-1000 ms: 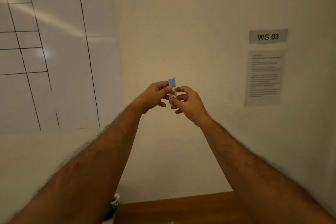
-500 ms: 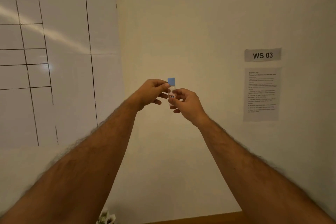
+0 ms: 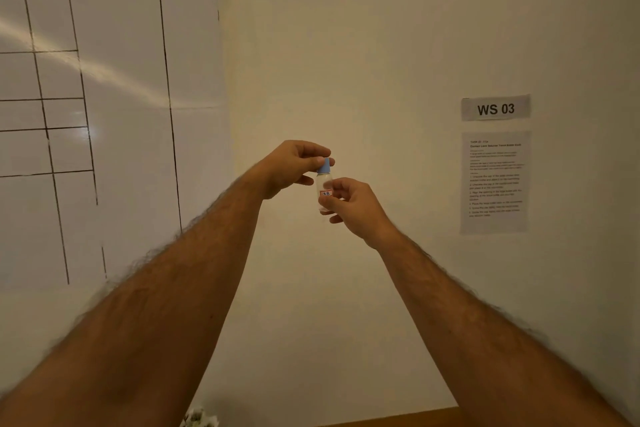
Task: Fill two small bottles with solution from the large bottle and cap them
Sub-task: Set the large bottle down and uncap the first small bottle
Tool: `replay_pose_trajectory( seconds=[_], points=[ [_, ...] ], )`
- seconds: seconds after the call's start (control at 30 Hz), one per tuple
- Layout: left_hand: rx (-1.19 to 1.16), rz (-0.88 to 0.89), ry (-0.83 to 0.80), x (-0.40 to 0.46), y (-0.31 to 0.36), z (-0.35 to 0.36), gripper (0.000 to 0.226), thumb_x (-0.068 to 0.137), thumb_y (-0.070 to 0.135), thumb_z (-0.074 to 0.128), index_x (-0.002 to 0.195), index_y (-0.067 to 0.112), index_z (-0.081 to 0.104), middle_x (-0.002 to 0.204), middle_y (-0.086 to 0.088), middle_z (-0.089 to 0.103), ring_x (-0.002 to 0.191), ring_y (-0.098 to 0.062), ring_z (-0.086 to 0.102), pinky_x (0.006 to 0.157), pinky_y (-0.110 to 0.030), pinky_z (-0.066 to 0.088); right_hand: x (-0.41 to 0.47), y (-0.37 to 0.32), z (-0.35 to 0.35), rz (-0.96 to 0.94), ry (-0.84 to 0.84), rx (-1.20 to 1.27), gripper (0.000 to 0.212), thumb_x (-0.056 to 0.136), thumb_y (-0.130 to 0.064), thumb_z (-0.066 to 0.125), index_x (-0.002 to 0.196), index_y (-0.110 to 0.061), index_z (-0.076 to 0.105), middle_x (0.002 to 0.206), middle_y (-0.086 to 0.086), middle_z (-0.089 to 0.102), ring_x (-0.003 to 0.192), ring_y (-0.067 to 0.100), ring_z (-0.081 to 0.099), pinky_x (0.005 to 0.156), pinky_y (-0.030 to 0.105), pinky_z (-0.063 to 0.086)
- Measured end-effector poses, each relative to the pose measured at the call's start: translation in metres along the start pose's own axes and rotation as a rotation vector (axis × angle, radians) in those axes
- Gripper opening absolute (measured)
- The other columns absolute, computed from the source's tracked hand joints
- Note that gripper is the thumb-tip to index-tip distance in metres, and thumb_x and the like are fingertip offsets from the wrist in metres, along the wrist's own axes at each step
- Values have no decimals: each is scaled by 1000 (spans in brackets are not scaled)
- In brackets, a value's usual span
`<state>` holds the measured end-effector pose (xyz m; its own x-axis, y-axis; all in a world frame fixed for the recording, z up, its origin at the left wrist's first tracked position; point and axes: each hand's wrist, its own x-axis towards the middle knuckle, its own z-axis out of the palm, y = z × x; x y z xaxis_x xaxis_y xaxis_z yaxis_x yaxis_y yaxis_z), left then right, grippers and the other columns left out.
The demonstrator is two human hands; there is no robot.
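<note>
Both forearms reach up and forward before a cream wall (image 3: 346, 45), meeting at mid-frame. The right hand (image 3: 356, 206) curls its fingers and thumb round the lower body of a small clear bottle (image 3: 324, 188), held upright in the air, well above a strip of wooden surface (image 3: 398, 421) at the bottom edge. The left hand (image 3: 294, 165) pinches the blue cap (image 3: 324, 167) seated on the bottle's neck; its fingertips cover the cap's top, and the right thumb hides part of the bottle's base. A red-bordered label (image 3: 326, 193) on the bottle carries two characters too small to read with certainty. To the left hangs a whiteboard (image 3: 104, 97) ruled into a grid, with the headings "WORK FORCE NAME" and "PRODUCTION"; a third heading at its far left is partly cut off. To the right, a grey sign (image 3: 496, 108) reads "WS 03", and beneath it a printed instruction sheet (image 3: 495, 182) has text too fine to read. A blurred pale object (image 3: 199, 418) shows at the bottom edge.
</note>
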<state>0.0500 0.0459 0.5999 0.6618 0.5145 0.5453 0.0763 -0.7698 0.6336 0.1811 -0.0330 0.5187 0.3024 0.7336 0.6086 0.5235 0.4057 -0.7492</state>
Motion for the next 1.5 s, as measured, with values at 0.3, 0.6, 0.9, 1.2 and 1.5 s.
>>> replay_pose_trajectory(
  seconds=[0.3, 0.6, 0.9, 1.2, 1.5],
  points=[
    [-24, 57, 114, -2, -3, 7, 23, 95, 12, 58, 116, 5, 65, 100, -3, 71, 90, -9, 67, 67, -15, 52, -3, 0, 7, 15, 90, 5, 38, 89, -17, 68, 124, -4, 59, 110, 16, 69, 90, 24, 70, 85, 40, 58],
    [-69, 24, 272, -4, -15, 18, 22, 81, 19, 76, 97, 4, 71, 90, -9, 73, 79, -13, 70, 68, -24, 58, -9, 3, 13, 17, 145, -81, 38, 85, -24, 74, 118, -9, 63, 103, 7, 71, 89, 19, 69, 85, 43, 58],
    [-155, -108, 78, -8, -12, 27, 47, 97, 54, 41, 122, 18, 57, 115, 2, 64, 106, -16, 60, 85, -33, 51, -14, 4, 16, 39, 132, -70, 39, 87, -24, 72, 120, -7, 62, 108, 10, 71, 93, 24, 69, 89, 45, 56],
    [-205, -112, 83, -15, -20, 25, 31, 103, 16, 38, 128, 13, 56, 124, -7, 64, 111, -21, 62, 92, -38, 52, -11, 10, 7, 65, 145, -86, 40, 87, -22, 72, 122, -6, 61, 110, 10, 70, 93, 24, 69, 89, 44, 57],
    [-231, -80, 166, -14, -26, 22, 27, 92, 17, 64, 118, 16, 61, 109, -8, 69, 97, -19, 67, 82, -33, 55, -12, 11, 7, 46, 134, -77, 38, 87, -21, 71, 121, -7, 62, 109, 10, 70, 92, 23, 69, 87, 44, 57]
  ],
)
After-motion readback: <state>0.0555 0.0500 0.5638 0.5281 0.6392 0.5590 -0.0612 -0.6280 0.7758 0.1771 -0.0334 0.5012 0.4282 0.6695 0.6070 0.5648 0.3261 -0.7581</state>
